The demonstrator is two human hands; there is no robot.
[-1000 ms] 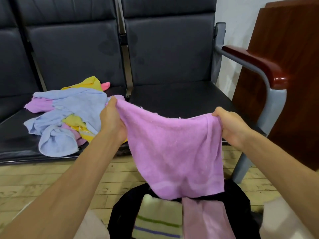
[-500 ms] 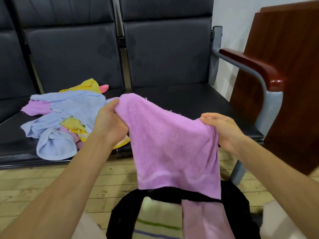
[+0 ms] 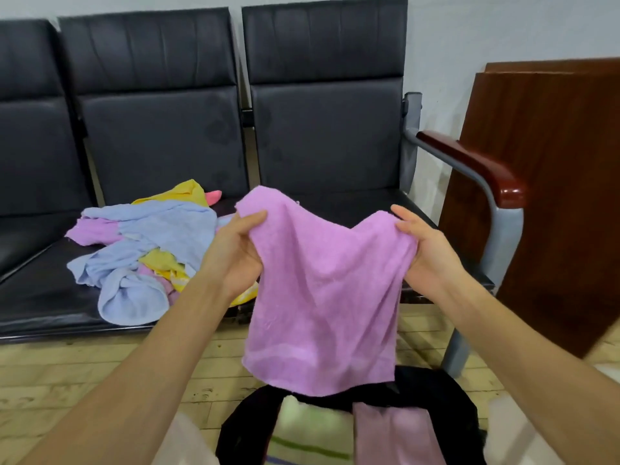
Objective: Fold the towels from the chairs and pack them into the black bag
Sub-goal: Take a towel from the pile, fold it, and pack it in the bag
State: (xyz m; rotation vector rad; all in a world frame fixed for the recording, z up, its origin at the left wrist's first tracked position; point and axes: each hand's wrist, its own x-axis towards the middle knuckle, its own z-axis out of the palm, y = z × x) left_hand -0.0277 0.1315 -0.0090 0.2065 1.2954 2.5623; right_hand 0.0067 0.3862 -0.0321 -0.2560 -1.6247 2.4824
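The left hand (image 3: 235,250) and the right hand (image 3: 426,250) are holding a soft lilac terry towel (image 3: 322,297) up by its top edge. Each hand's fingers are curling round a corner and gripping it, and the cloth is sagging between them. The towel is hanging in front of the black padded bench (image 3: 328,146), its hem dangling just above the open black fabric bag (image 3: 436,391) on the wooden floor (image 3: 67,380). A crumpled heap of pale blue, yellow and lilac towels (image 3: 151,243) is lying on the bench seat.

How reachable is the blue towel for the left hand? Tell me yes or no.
Probably not yet: the left hand grips the purple towel. The blue towel lies uncovered on the seat nearby, so once freed, likely yes.
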